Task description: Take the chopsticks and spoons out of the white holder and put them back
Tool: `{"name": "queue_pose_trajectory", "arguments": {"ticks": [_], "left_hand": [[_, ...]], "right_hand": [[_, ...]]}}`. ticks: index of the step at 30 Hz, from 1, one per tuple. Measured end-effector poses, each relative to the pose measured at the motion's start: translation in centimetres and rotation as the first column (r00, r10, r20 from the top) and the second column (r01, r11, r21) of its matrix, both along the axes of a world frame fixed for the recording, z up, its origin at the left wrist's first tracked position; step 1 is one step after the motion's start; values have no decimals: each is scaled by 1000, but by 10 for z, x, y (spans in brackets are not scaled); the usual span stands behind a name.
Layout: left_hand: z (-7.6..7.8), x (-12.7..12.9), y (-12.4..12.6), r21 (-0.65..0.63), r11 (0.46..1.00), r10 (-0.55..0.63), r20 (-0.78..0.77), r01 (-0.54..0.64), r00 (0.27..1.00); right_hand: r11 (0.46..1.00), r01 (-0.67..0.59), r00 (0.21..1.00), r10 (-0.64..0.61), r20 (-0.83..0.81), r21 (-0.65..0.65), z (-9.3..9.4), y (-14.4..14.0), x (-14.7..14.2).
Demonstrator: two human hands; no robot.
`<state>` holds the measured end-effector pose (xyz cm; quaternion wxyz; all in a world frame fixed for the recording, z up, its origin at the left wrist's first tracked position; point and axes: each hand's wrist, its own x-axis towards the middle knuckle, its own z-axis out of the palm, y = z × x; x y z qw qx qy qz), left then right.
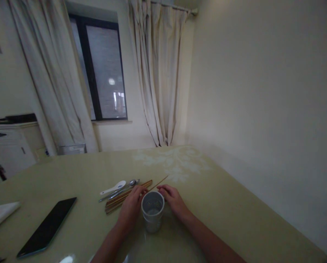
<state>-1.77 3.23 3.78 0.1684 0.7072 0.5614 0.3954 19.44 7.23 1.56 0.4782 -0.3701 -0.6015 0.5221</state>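
Observation:
A grey cup (153, 212) stands upright on the table between my two hands, its open top facing me. My left hand (133, 204) is at the cup's left side, fingers curled, next to a bundle of brown chopsticks (116, 202). From its fingertips a single thin chopstick (160, 180) slants away to the right behind the cup; the grip is partly hidden. My right hand (173, 199) is at the cup's right rim, fingers bent and drawn together. Whether it touches the cup or holds anything is hard to see. Beyond the bundle lie a white spoon (114, 187) and metal spoons (125, 188).
A dark tablet-like slab (48, 227) lies on the pale green table (220, 219) at left, near a white object (2, 214). A wall (262, 109) borders the table's right side. Curtains (163, 73) and a window (106, 69) are behind, with a white cabinet (10, 146) at far left.

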Motion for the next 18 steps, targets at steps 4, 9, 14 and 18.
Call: {"name": "queue_pose_trajectory", "arguments": {"ticks": [4, 9, 14, 18], "left_hand": [[3, 10, -2, 42, 984, -177, 66, 175, 982], [-2, 1, 1, 7, 988, -152, 100, 152, 983], [-6, -17, 5, -74, 996, -31, 227, 49, 973], [-4, -5, -3, -192, 971, -49, 410, 139, 911]], "right_hand": [[999, -8, 994, 4, -111, -41, 1, 0, -7], [991, 133, 969, -135, -208, -26, 14, 1, -4], [863, 504, 787, -448, -424, 24, 47, 11, 37], [859, 511, 744, -420, -519, 38, 67, 8, 57]]}}
